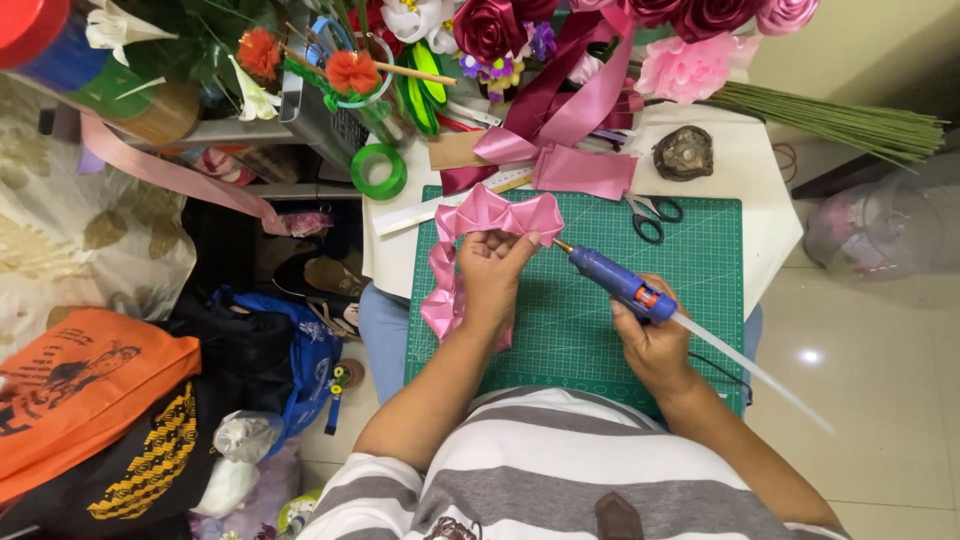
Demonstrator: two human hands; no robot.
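A folded pink ribbon (478,235) is pinched in the left grip (495,270) over the green mat (690,290). A glue gun (622,284) is clasped in the right grip (650,345), nozzle just beside the ribbon.

Glossy pale tiled floor (880,400)

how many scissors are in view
1 for sure: black-handled scissors on the green mat, above the glue gun. More may hide in the clutter behind.
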